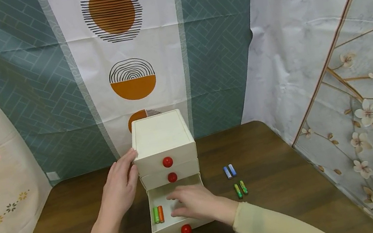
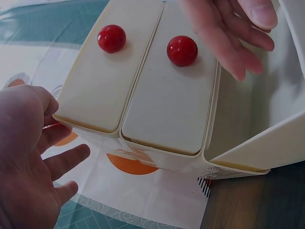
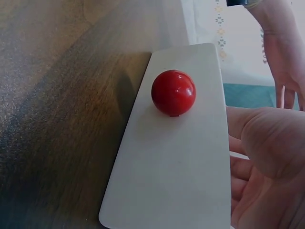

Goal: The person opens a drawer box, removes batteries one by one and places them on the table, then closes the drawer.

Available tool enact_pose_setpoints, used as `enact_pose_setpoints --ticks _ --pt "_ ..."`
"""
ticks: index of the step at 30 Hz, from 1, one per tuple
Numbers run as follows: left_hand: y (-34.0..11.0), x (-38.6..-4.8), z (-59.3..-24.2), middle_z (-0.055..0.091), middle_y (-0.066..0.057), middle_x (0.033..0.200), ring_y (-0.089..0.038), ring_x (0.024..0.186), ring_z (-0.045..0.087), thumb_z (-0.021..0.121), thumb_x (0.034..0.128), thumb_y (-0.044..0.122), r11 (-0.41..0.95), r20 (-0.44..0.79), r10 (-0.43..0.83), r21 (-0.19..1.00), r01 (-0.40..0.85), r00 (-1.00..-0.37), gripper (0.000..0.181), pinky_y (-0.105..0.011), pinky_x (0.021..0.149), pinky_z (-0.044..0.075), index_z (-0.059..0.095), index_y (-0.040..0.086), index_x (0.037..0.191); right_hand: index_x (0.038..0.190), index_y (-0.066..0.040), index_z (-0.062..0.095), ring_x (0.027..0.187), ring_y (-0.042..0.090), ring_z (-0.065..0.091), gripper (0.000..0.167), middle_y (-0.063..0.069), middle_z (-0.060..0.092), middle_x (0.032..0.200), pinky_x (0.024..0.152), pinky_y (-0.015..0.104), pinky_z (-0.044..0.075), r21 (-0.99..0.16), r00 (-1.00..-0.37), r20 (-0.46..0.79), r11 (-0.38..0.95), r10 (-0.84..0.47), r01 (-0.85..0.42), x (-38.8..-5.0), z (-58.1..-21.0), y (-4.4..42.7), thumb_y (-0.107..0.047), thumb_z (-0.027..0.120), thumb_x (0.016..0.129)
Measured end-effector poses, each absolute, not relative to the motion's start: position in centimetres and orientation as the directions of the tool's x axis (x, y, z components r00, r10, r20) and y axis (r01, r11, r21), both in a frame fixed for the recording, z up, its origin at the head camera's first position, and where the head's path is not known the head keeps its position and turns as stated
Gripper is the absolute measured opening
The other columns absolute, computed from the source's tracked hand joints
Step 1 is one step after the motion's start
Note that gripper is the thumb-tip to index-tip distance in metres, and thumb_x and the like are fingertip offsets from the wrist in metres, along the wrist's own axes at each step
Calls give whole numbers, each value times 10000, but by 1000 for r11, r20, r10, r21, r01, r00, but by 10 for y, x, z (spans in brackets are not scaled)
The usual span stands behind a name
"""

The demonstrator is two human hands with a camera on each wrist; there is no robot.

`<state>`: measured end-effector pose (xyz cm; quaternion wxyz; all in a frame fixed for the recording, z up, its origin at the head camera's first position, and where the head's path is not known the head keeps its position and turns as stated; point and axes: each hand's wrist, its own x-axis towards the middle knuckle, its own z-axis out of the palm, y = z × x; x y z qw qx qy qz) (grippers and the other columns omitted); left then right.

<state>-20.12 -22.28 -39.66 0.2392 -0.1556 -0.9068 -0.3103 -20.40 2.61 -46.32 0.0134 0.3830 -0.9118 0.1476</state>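
Observation:
A white drawer cabinet (image 1: 161, 133) with red knobs stands on the table, its bottom drawer (image 1: 169, 232) pulled out. Inside that drawer, on the left, a green battery (image 1: 156, 215) and an orange battery (image 1: 161, 214) lie side by side. My left hand (image 1: 119, 186) touches the cabinet's upper left side, fingers extended. Over the pulled-out drawer hovers my right hand (image 1: 195, 202), its fingers relaxed and no object visible in them; in the right wrist view the drawer front (image 3: 167, 162) partly hides this hand.
Right of the cabinet, two blue batteries (image 1: 230, 171) and two green batteries (image 1: 241, 189) lie on the brown table (image 1: 280, 200). The upper drawer (image 2: 114, 76) and middle drawer (image 2: 174, 100) are closed. Patterned cloth (image 1: 218, 44) hangs behind the table and at its sides.

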Motion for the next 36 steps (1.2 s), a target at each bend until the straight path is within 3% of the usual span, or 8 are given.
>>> enact_pose_setpoints --ticks 17,36 --pt "-223 -199 -397 513 -144 1679 -411 1550 443 520 1168 129 759 530 131 489 429 -838 420 -625 1315 229 584 34 1572 1396 -241 765 1093 31 705 481 -107 759 1275 826 221 560 -210 -711 107 683 -695 -699 -208 -471 10 -480 836 985" --pt "-224 -200 -398 520 -136 1675 -399 1543 454 521 1168 134 760 547 133 480 439 -827 414 -601 1319 237 592 43 1566 1386 -243 764 949 29 672 524 -127 731 1147 764 231 537 -190 -727 71 707 -682 -682 -212 -473 -3 -505 864 943"
